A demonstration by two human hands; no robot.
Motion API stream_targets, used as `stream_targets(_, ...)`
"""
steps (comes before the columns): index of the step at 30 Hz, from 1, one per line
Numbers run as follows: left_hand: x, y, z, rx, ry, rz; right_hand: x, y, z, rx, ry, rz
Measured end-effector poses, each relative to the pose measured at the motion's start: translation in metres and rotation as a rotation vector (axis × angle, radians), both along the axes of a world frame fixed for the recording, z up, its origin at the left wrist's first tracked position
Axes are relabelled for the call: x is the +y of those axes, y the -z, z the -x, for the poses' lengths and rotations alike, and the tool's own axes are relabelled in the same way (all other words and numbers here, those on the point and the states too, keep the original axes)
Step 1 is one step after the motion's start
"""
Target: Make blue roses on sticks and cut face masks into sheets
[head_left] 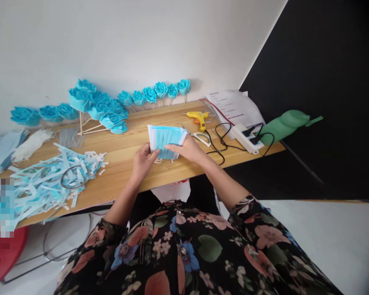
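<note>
Between my two hands are blue pleated face masks (168, 137), apparently a small stack, held tilted up over the near part of the table. My left hand (143, 160) pinches the lower left side with the thumb on the front. On the right side, my right hand (189, 147) grips the masks, its thumb lying across the blue face. The fingers behind the masks are hidden. White ear loops (158, 161) hang out below. Just right of the masks lie white-handled scissors (202, 138), partly hidden by my right hand.
Blue flowers on sticks (149, 95) line the wall. Cut blue-white strips (49, 176) heap at the left, near stacked masks (6, 149) and white loops (32, 145). A yellow glue gun (199, 118), power strip (247, 139), green bottle (284, 126) and papers (233, 107) are rightward.
</note>
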State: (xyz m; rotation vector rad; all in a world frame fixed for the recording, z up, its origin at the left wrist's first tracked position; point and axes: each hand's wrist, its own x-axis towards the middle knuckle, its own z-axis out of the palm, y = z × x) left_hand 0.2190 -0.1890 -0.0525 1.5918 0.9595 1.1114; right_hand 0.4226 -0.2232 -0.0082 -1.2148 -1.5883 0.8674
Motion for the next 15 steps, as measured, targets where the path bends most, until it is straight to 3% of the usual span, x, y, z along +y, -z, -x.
stream_targets(3,0.001,0.011,-0.002,-0.019,-0.004,0.041,0.0,0.022,-0.008,0.026,-0.026,0.114)
stream_targets(6,0.002,0.013,-0.001,-0.032,-0.019,0.062,-0.005,0.032,-0.012,0.037,-0.031,0.129)
stream_targets(15,0.0,0.012,0.0,-0.049,-0.013,0.048,-0.015,0.026,-0.01,-0.182,0.079,0.045)
